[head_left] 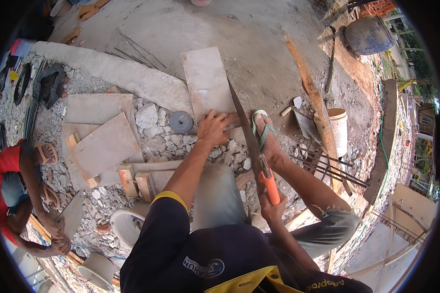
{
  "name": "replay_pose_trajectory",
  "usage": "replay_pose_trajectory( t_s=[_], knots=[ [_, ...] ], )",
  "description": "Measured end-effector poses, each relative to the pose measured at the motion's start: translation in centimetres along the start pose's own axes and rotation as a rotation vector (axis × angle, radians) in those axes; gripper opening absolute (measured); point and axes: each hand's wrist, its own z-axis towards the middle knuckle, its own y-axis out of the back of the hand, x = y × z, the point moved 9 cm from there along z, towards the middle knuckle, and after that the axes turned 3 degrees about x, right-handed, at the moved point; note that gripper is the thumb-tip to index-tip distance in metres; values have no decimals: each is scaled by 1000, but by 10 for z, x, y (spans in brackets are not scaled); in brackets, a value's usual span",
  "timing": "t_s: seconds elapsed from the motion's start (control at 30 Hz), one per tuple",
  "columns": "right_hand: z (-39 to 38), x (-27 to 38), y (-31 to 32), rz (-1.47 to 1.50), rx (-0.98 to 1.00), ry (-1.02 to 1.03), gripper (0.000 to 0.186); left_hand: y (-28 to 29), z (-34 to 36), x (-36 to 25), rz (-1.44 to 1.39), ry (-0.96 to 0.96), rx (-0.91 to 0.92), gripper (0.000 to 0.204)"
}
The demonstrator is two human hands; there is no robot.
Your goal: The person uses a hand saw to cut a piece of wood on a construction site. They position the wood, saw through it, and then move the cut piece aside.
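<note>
My left hand (212, 129) presses on the near end of a pale rectangular board (204, 78), its fingers curled at the edge. My right hand (273, 205) grips the orange handle of a hand saw (269, 183). The saw's long blade slants up and away along the board's right edge; I cannot tell whether its teeth touch it. My sandalled right foot (266, 132) stands just right of the blade.
A crouching co-worker (7, 176) at the left holds a board. Other boards (102, 146) lie on broken rubble, beside a grey roll (181, 122). At the right are a white bucket (341, 134), a long timber (303, 73), rebar and a blue-grey drum (369, 35).
</note>
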Motion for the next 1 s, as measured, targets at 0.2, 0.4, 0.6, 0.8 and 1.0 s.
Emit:
replay_pose_trajectory(
  t_s=[0.2, 0.4, 0.6, 0.8, 1.0],
  knots=[
    [62, -17, -38, 229, 137, -5, 19, 4, 1, 0, -12, -4, -11, 52],
    [-3, -6, 6, 278, 27, -16, 25, 8, -2, -3, -13, -9, -47, 52],
    [76, -6, -43, 142, 149, -14, 18, -9, 0, -4, -12, 23, 65, 57],
    [9, -12, -4, 219, 179, 73, 26, 7, -8, -5, -13, -3, -98, 61],
    [89, 9, -52, 69, 147, 86, 12, 11, -1, -5, -41, 48, 5, 61]
  ],
)
